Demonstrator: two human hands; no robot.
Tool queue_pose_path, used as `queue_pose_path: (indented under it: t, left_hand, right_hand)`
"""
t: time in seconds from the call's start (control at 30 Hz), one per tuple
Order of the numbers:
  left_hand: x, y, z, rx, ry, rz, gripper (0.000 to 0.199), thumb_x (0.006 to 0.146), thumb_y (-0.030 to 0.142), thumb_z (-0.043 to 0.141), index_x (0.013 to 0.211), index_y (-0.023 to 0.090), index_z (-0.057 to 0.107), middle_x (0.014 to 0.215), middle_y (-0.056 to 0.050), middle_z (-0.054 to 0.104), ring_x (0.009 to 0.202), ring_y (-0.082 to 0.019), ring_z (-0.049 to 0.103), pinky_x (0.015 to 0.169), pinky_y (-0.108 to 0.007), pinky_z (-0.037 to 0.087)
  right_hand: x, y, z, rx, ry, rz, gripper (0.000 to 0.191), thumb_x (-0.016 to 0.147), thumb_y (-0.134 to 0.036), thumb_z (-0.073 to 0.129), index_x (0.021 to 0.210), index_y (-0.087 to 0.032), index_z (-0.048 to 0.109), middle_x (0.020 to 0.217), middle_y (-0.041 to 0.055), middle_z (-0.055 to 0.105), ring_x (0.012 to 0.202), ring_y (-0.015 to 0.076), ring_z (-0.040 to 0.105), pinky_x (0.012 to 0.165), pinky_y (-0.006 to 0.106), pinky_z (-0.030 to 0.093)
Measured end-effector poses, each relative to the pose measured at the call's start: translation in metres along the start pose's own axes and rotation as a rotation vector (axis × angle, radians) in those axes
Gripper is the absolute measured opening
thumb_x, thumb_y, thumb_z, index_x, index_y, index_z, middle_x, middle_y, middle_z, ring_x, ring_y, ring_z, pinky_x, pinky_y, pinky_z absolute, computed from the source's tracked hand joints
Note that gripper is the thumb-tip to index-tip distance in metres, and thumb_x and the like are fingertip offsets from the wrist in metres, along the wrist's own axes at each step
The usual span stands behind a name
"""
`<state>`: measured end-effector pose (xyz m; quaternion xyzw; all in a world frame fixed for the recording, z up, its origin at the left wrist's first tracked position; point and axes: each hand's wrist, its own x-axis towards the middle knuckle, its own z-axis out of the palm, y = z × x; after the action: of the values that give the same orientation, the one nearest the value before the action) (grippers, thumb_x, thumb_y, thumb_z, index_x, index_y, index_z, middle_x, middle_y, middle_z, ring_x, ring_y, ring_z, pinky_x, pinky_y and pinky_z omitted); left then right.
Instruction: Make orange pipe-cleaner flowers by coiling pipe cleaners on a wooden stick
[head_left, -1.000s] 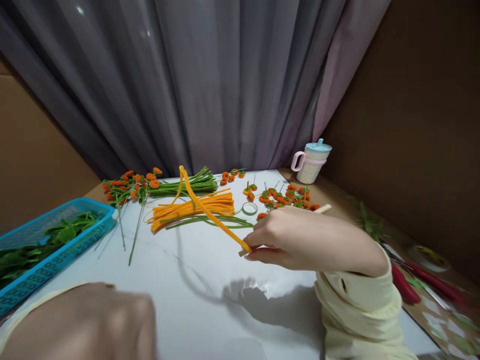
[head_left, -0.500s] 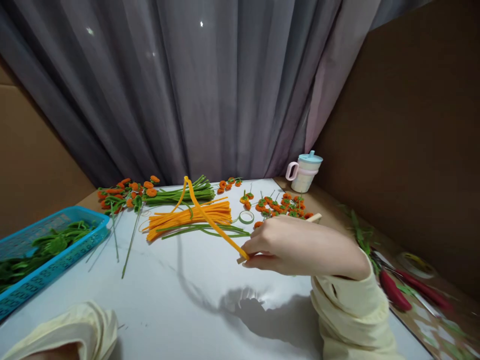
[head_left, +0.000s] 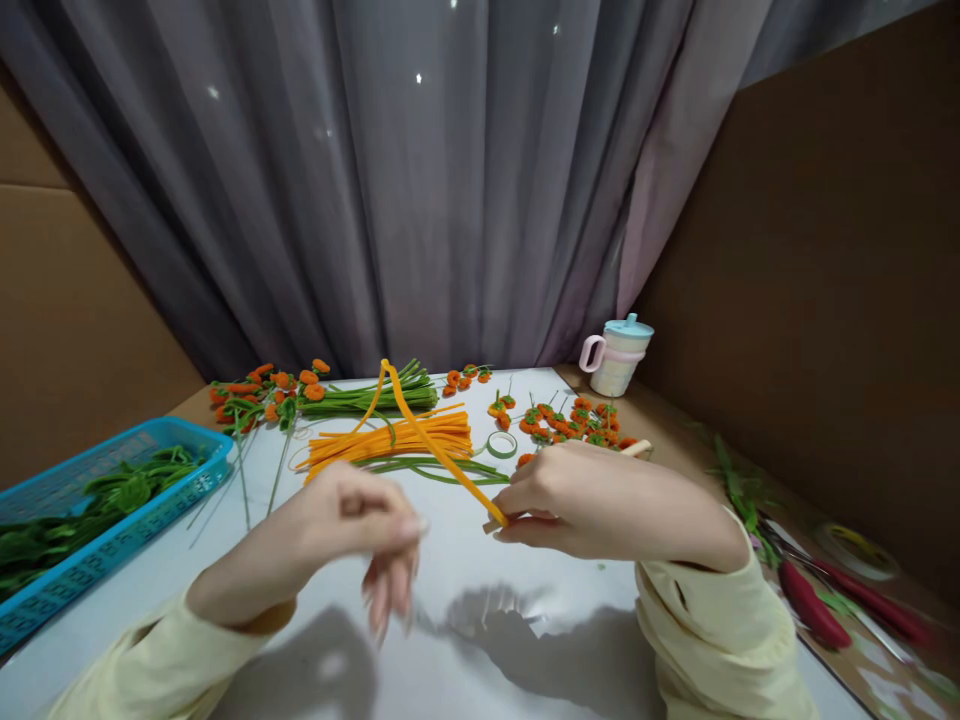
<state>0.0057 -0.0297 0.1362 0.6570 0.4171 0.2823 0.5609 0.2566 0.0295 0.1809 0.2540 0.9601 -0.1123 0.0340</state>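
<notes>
My right hand (head_left: 570, 500) is closed on a thin wooden stick (head_left: 637, 449) and on the end of an orange fuzzy stem (head_left: 439, 455). The stem rises up and left to a sharp bend, then drops again. My left hand (head_left: 352, 530) hangs over the white table, somewhat blurred, its fingers apart and holding nothing. Behind the hands lies a bundle of orange stems (head_left: 420, 436), with loose green stems (head_left: 420, 468) in front of it and a bundle of green stems (head_left: 375, 400) behind.
A blue basket (head_left: 225, 445) of green leaves is at the left. Orange flowers (head_left: 559, 425) and a tape roll (head_left: 502, 445) lie toward the back. A cup (head_left: 619, 360) stands at the back right. Red-handled pliers (head_left: 814, 605) lie at the right.
My left hand has come up into view from the lower left, where only its sleeve and a bit of the wrist showed. My right hand keeps its grip; the whole view has shifted slightly.
</notes>
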Motion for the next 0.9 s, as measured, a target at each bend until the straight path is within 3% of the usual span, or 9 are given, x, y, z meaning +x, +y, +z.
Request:
queue_pose_path:
  t: [0.03,0.13,0.3,0.43,0.57,0.67,0.77,0.83,0.9]
  left_hand:
    - [0.012,0.002,0.001,-0.064,0.033,-0.016,0.038,0.085,0.041,0.053,0.064,0.011,0.064,0.052,-0.004,0.064,0.044,-0.012,0.059,0.048,-0.021,0.046]
    - [0.034,0.003,0.001,-0.162,-0.011,-0.056,0.034,0.084,0.040,0.056,0.073,0.010,0.067,0.063,-0.008,0.070,0.047,-0.012,0.061,0.045,-0.019,0.042]
    - [0.034,0.002,-0.002,-0.109,-0.020,-0.070,0.038,0.084,0.043,0.055,0.080,0.008,0.068,0.069,-0.010,0.071,0.049,-0.013,0.063,0.047,-0.020,0.044]
    - [0.036,-0.003,0.000,0.096,0.013,-0.053,0.033,0.082,0.043,0.056,0.083,0.012,0.066,0.076,-0.007,0.071,0.056,-0.013,0.064,0.052,-0.021,0.045]
    - [0.043,-0.023,0.009,0.502,0.184,0.048,0.019,0.077,0.033,0.064,0.076,0.014,0.061,0.068,-0.001,0.068,0.061,-0.012,0.062,0.054,-0.019,0.042]
    - [0.044,-0.035,0.017,0.739,0.085,0.128,0.018,0.085,0.025,0.053,0.075,0.014,0.063,0.062,-0.002,0.067,0.057,-0.011,0.061,0.052,-0.018,0.037]
    - [0.043,-0.032,0.020,0.921,-0.051,0.193,0.036,0.093,0.033,0.042,0.073,0.014,0.065,0.060,-0.004,0.066,0.054,-0.012,0.059,0.053,-0.021,0.035]
    - [0.043,-0.025,0.018,0.915,-0.107,0.184,0.041,0.090,0.045,0.044,0.074,0.015,0.066,0.060,-0.003,0.065,0.052,-0.012,0.058,0.053,-0.021,0.035]
    - [0.043,-0.019,0.016,0.790,-0.125,0.172,0.039,0.083,0.053,0.053,0.087,0.016,0.065,0.068,-0.002,0.068,0.057,-0.012,0.061,0.054,-0.019,0.037]
  right_hand:
    - [0.001,0.000,0.001,-0.003,0.004,0.002,0.023,0.089,-0.030,0.050,0.079,-0.016,0.066,0.064,0.0025,0.061,0.057,0.0092,0.049,0.054,0.021,0.030]
    - [0.005,0.001,0.003,-0.006,0.001,0.007,0.027,0.090,-0.030,0.048,0.075,-0.015,0.064,0.062,0.0019,0.058,0.054,0.0085,0.047,0.052,0.021,0.029]
    - [0.007,0.002,0.005,0.008,-0.002,-0.012,0.027,0.090,-0.030,0.047,0.074,-0.015,0.063,0.062,0.0018,0.058,0.054,0.0085,0.048,0.052,0.022,0.028]
    - [0.008,0.003,0.007,0.011,0.002,0.003,0.025,0.090,-0.028,0.048,0.073,-0.015,0.062,0.062,0.0015,0.058,0.053,0.0081,0.048,0.052,0.021,0.027]
    - [0.008,0.004,0.008,0.006,-0.005,0.013,0.023,0.089,-0.027,0.049,0.075,-0.016,0.063,0.064,0.0018,0.060,0.054,0.0086,0.050,0.051,0.021,0.027]
    - [0.008,0.004,0.009,-0.002,-0.003,0.012,0.022,0.089,-0.026,0.049,0.074,-0.016,0.062,0.064,0.0022,0.060,0.055,0.0088,0.051,0.052,0.021,0.028]
    - [0.009,0.004,0.009,-0.008,-0.006,0.003,0.022,0.089,-0.025,0.050,0.074,-0.016,0.062,0.064,0.0023,0.060,0.055,0.0087,0.050,0.052,0.021,0.028]
    - [0.010,0.003,0.009,-0.014,-0.017,0.002,0.022,0.089,-0.026,0.050,0.074,-0.016,0.063,0.063,0.0020,0.059,0.054,0.0086,0.049,0.052,0.021,0.027]
    - [0.013,0.001,0.009,-0.025,-0.030,0.006,0.021,0.088,-0.026,0.051,0.075,-0.016,0.063,0.062,0.0015,0.059,0.053,0.0084,0.048,0.051,0.022,0.027]
